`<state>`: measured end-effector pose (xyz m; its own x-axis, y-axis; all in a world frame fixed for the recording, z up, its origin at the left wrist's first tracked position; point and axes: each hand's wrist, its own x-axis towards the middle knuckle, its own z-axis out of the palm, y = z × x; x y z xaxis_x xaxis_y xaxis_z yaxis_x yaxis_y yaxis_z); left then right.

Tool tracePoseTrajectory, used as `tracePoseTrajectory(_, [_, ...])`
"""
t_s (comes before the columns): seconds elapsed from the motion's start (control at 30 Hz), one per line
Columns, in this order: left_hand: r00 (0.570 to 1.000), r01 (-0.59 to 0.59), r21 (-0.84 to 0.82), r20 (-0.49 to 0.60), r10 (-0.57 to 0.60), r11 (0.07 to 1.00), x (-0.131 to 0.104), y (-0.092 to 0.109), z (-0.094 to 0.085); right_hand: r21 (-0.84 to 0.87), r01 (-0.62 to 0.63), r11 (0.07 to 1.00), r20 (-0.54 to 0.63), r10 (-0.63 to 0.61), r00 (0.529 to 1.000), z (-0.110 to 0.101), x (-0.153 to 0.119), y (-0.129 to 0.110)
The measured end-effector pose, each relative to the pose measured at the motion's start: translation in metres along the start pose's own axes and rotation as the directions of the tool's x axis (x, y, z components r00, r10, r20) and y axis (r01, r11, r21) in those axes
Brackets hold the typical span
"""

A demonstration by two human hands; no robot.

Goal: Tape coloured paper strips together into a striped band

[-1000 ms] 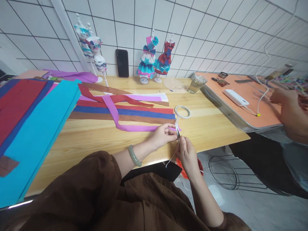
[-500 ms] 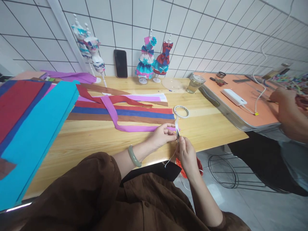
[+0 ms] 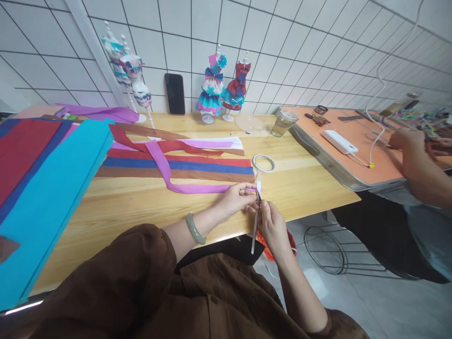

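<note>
My right hand [image 3: 272, 221] is closed on small dark scissors [image 3: 259, 197] near the table's front edge. Just left of it, my left hand [image 3: 237, 200] pinches the white tape strip [image 3: 259, 180] that runs down from the tape roll [image 3: 263, 163]. A loose length of tape hangs below the hands over the edge. The roll lies flat on the wooden table. Beside my left hand is a purple strip [image 3: 197, 189], with brown, blue [image 3: 183, 165] and red strips lying behind it.
Turquoise sheets [image 3: 67, 188] lie at the left. Dressed mini mannequins [image 3: 211, 94], a phone [image 3: 175, 94] and a cup [image 3: 283, 123] stand at the back. Another person's hand [image 3: 407, 140] works over an orange-topped table [image 3: 353, 165] at right.
The tape's loose end hangs straighter and lower below my hands. The scissors have shifted slightly left and up against the tape. The whole view has moved a little.
</note>
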<state>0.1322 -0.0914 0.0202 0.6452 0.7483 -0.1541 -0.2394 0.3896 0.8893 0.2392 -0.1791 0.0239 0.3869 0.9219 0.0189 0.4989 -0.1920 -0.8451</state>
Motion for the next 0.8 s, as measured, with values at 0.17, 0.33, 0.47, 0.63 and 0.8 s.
tracePoseTrajectory(0.17, [1.000,0.012,0.007,0.017,-0.012,1.000,0.001,0.000,0.000,0.037,0.019,0.999,-0.011,-0.018,1.000,0.000,-0.001,0.002])
tracePoseTrajectory(0.33, [1.000,0.018,-0.011,0.004,-0.018,1.000,0.001,0.002,0.001,0.090,0.008,0.996,-0.036,-0.005,0.999,0.002,-0.004,0.003])
tracePoseTrajectory(0.47, [0.998,0.058,-0.014,0.007,-0.058,0.998,0.002,0.002,0.003,0.123,0.011,0.992,-0.055,-0.004,0.998,0.001,-0.007,0.003])
tracePoseTrajectory(0.63, [0.991,0.114,0.004,0.069,-0.114,0.993,0.006,0.001,0.004,0.131,-0.002,0.991,-0.045,0.008,0.999,-0.002,-0.009,0.004])
tracePoseTrajectory(0.8, [0.991,0.121,-0.002,0.065,-0.120,0.993,0.006,0.000,0.005,0.162,-0.010,0.987,-0.046,0.018,0.999,-0.002,-0.010,0.005])
